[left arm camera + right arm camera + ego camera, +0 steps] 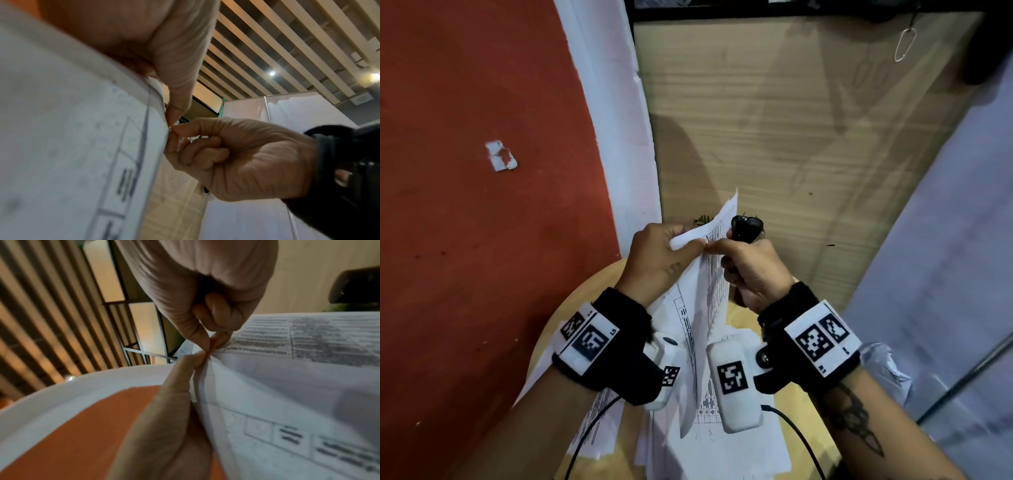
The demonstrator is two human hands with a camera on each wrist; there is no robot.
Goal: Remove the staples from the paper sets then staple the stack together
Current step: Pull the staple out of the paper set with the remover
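I hold a stapled set of printed paper [709, 301] upright above the table. My left hand [688, 240] pinches its top corner between thumb and fingers. My right hand [710, 246] meets it there, thumb and forefinger pinching a small shiny staple [170, 128] at the paper's edge. In the left wrist view the paper [72, 146] fills the left side and my right hand [174, 131] comes in from the right. The right wrist view shows my right hand [211, 344] and left thumb [185, 369] touching at the corner. A black tool [746, 228] sticks out above my right fist.
Loose printed sheets [722, 455] lie on the round wooden table [544, 349] under my wrists. A red wall [482, 240] stands to the left, a wood panel [791, 137] ahead, a pale partition [945, 240] to the right. Crumpled plastic [883, 363] lies beside my right wrist.
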